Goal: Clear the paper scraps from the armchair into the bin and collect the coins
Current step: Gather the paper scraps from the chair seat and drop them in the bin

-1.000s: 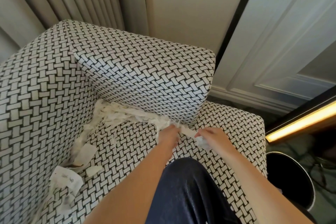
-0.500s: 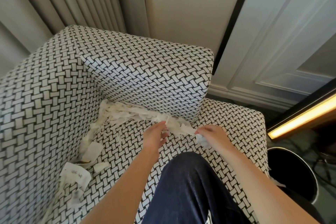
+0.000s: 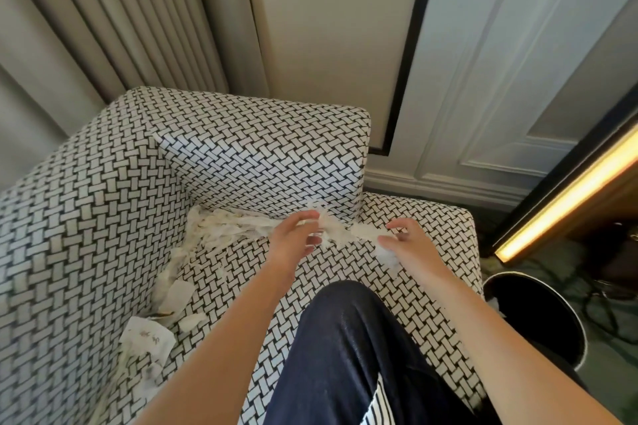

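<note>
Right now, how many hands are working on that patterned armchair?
2. The left hand reaches into the paper scraps along the back crease of the armchair. The right hand, beside it toward the seat's right edge, curls over a few more. No other hand shows.

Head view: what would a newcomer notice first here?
The armchair, in a bold black-and-white weave, fills the left and middle. White paper scraps lie along the seat's back crease and down its left edge, with the left hand and right hand among them. At the right, a glowing amber light strip slants above a black bin on the floor.
</note>
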The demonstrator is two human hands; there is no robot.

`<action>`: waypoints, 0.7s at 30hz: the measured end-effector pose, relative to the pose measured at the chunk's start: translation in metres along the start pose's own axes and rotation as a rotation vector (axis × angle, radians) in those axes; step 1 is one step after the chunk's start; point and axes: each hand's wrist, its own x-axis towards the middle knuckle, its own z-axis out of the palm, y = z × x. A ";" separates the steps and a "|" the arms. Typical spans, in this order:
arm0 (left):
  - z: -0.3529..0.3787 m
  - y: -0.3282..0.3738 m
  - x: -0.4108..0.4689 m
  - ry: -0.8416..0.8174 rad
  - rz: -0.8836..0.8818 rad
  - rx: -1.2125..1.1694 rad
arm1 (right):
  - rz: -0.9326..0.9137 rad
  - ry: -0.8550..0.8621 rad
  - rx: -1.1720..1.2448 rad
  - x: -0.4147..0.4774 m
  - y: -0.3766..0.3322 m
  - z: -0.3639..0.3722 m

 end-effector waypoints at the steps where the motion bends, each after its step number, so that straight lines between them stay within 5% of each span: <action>1: 0.006 0.003 -0.001 -0.026 0.013 0.018 | 0.002 0.012 0.013 -0.001 0.002 -0.005; 10: 0.112 0.002 -0.005 -0.258 -0.033 0.175 | 0.107 0.246 0.094 -0.010 0.052 -0.092; 21: 0.263 -0.038 -0.014 -0.522 -0.178 0.344 | 0.353 0.545 0.619 -0.017 0.160 -0.199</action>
